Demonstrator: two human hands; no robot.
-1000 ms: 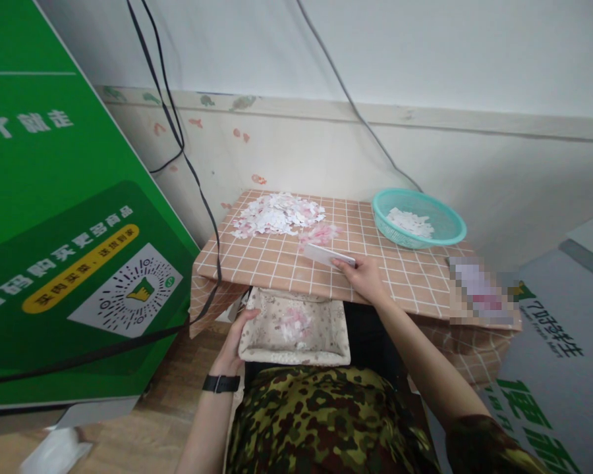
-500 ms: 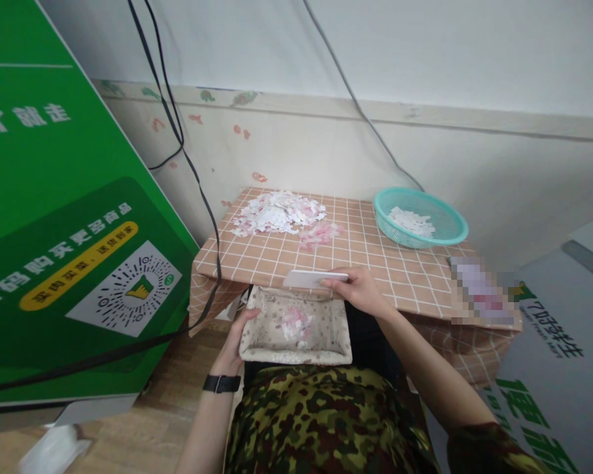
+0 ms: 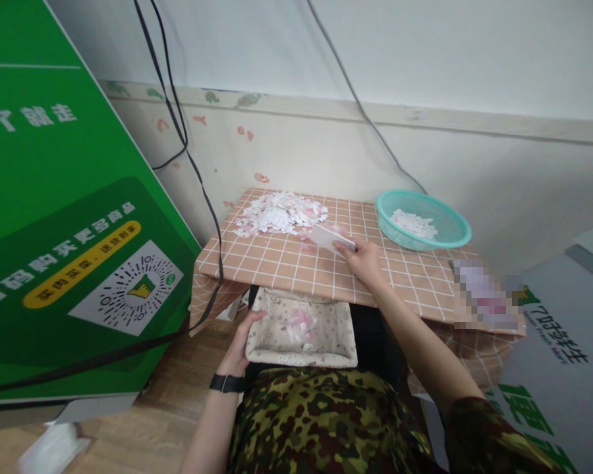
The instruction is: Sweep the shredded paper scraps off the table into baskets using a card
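My left hand (image 3: pixel 243 341) grips the left side of a fabric-lined basket (image 3: pixel 343 329) with a spotted pattern, held at the table's front edge above my lap. Inside it lie some pink and white scraps (image 3: pixel 300 325). My right hand (image 3: pixel 363 259) is closed on the right end of a flat white card (image 3: pixel 326 237), held tilted over the tabletop. Just behind the card lie loose pink scraps (image 3: pixel 306 234), partly covered by it. Farther back is a heaped pile of white and pink paper scraps (image 3: pixel 281 214).
A turquoise plastic colander (image 3: pixel 449 230) with white pieces (image 3: pixel 412 224) stands at the table's back right. The checked tablecloth (image 3: pixel 257 260) covers the table. A blurred flat item (image 3: pixel 484 293) lies at the right edge. A black cable (image 3: pixel 210 204) hangs by the left corner, beside a green panel (image 3: pixel 79 197).
My right hand has moved the card forward from above the basket's far rim to over the table, by the pink scraps. My left hand still holds the basket.
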